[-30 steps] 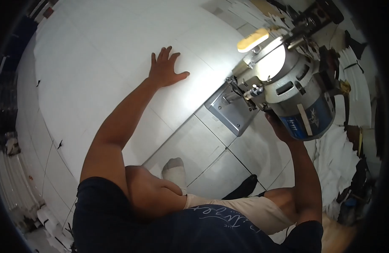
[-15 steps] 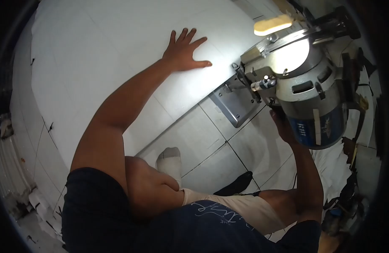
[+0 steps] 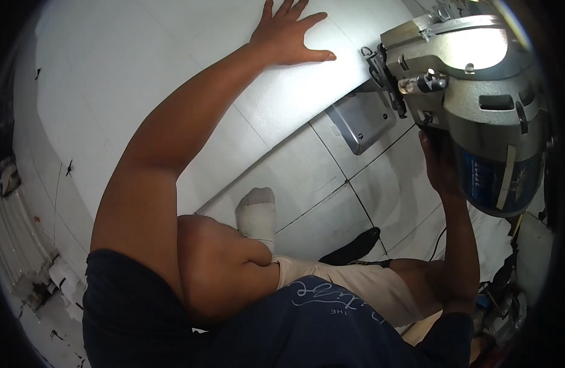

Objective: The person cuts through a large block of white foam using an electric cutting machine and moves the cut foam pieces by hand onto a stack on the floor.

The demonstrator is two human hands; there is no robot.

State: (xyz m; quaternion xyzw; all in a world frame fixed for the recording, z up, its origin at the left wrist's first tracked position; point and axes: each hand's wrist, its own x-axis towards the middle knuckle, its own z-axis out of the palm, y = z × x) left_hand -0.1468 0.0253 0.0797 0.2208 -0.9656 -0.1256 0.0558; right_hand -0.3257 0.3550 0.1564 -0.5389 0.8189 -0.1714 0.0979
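My left hand [image 3: 288,37] lies flat with fingers spread on a wide white layered sheet [image 3: 172,92]. Its fingertips reach the top border of the picture. On the right stands a cloth cutting machine [image 3: 497,104] with a silver body and a blue-labelled motor cap. Its grey base plate [image 3: 362,122] rests on the floor beside the sheet's edge. My right hand [image 3: 440,165] is closed at the machine's near side, around a dark part under the body. The motor hides most of its fingers.
Square white tiles [image 3: 313,196] cover the floor in front of me. My bent leg with a pale sock [image 3: 256,211] lies near the sheet's edge, and a black sock [image 3: 353,246] shows further right. Scraps and clutter [image 3: 503,306] lie at lower right; folded white material [image 3: 22,227] sits far left.
The view has shifted, so my left hand and the machine appear higher and further right. Relative to the sheet and floor, the machine's base looks about the same. My left hand stays spread.
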